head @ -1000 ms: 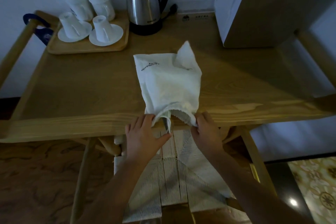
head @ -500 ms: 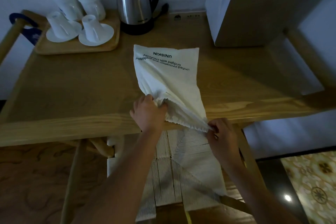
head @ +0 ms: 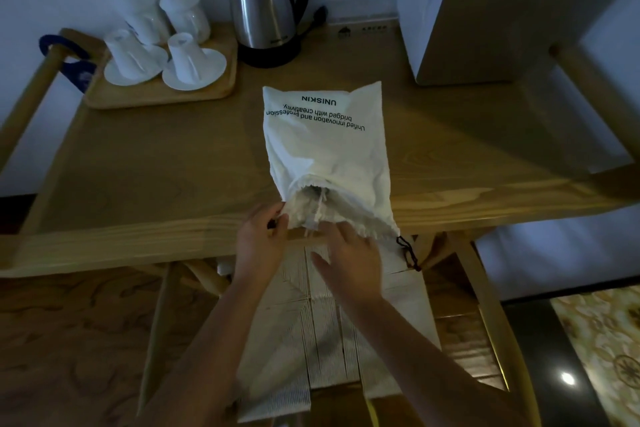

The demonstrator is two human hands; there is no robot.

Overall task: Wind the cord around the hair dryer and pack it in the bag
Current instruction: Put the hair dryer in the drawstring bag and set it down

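Head view: left hand (head: 261, 246) pinches bag (head: 329, 152) mouth; right hand (head: 349, 262) spread.

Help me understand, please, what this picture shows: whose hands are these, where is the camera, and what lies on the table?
No machine here: a person's two bare hands, filmed by a camera worn on the head, looking down. The left hand pinches the mouth of a white drawstring bag lying on the wooden table; the right hand rests open at the opening. A dark drawstring dangles off the edge. Behind stand a kettle and a tray of white cups. The bag's contents are too dim to tell.
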